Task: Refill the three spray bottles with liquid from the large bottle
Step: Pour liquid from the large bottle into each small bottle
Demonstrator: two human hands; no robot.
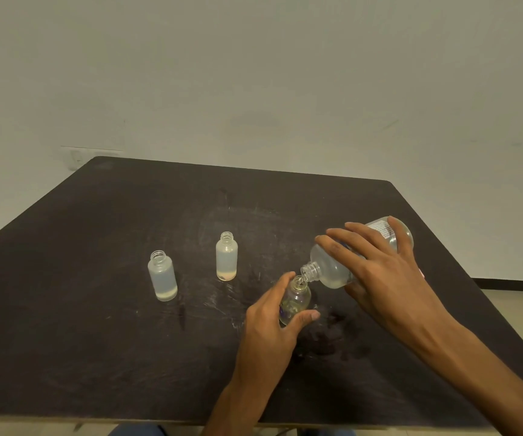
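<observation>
My right hand [379, 272] grips the large clear bottle [332, 269], tipped down to the left with its open neck over the mouth of a small clear spray bottle [296, 298]. Liquid lies in the low side of the large bottle. My left hand [272, 319] holds the small clear bottle upright on the dark table [96, 325], thumb and fingers around its body. Two frosted uncapped spray bottles stand further left: one at the left [162, 276] and one in the middle [226, 257]. Each has a thin layer of liquid at the bottom.
A wet patch [332, 335] darkens the table just right of the small clear bottle. The table's far edge runs along a pale wall with a socket plate [77, 157] at the left. No caps or spray heads are in view.
</observation>
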